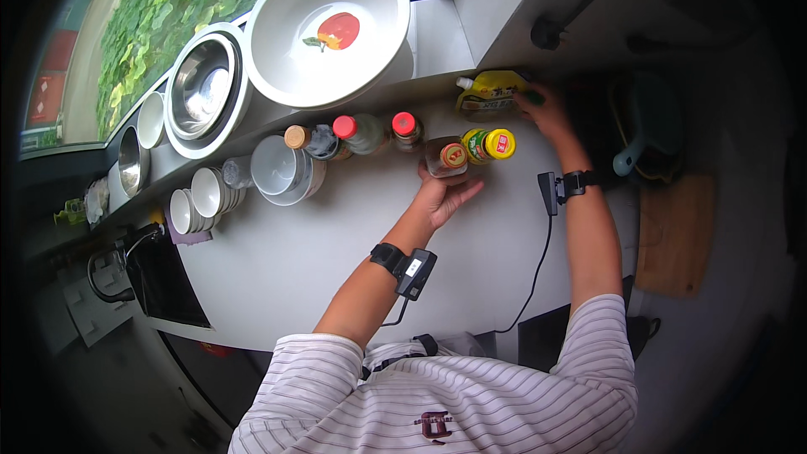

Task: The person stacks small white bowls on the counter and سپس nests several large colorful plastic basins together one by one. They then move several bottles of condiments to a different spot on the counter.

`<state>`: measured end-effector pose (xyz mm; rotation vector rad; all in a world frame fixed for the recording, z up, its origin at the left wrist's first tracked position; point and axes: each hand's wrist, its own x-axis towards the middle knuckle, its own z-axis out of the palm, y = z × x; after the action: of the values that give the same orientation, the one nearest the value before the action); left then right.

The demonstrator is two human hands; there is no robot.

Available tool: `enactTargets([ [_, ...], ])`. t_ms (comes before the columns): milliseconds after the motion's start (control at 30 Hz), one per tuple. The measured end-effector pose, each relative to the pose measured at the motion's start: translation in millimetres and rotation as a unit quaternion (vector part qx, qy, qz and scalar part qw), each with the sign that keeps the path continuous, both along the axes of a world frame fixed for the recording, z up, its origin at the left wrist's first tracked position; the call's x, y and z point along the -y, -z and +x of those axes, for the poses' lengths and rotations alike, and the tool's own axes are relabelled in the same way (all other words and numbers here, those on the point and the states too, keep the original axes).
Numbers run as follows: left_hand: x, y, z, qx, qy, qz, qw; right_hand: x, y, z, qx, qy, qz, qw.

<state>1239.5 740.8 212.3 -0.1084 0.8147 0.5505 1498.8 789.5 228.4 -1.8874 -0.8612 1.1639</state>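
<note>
My left hand [444, 197] is cupped against the near side of a glass jar [446, 161] with a red-and-gold lid. Its thumb is at the jar's left and the other fingers stretch to the right; how firmly it grips is hidden. Touching distance from that jar is a bottle with a yellow cap [500, 144] and green label. Farther back, my right hand [547, 112] grasps the right end of a yellow spouted pouch [490, 93], whose white cap points left. A small green part [533, 98] shows at those fingers, its kind unclear.
Red-capped bottles [406, 129], nested bowls [284, 170] and stacked white bowls [211, 192] line the white countertop [353, 258]. Large basins [328, 75] stand on the window ledge. A sink faucet [110, 277] is left; a wooden cutting board [674, 239] lies right. Cables hang from both wrist devices.
</note>
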Motion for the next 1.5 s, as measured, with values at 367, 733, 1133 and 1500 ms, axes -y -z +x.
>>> enactTargets([
  [367, -9, -9, 20, 0.005, -0.128, -0.005, 0.992, 16, -27, 30, 0.026, 0.018, 0.008, 0.999],
  [733, -25, 1, 32, 0.062, -0.132, 0.038, 0.989, 26, -12, 43, 0.074, 0.051, 0.015, 0.996],
  [1133, -31, 0, 37, 0.036, -0.113, 0.045, 0.992, 31, -8, 41, 0.084, 0.075, 0.03, 0.993],
  [1500, -44, 21, 38, 0.061, -0.136, 0.01, 0.989, 48, -3, 17, 0.195, 0.069, 0.132, 0.969],
])
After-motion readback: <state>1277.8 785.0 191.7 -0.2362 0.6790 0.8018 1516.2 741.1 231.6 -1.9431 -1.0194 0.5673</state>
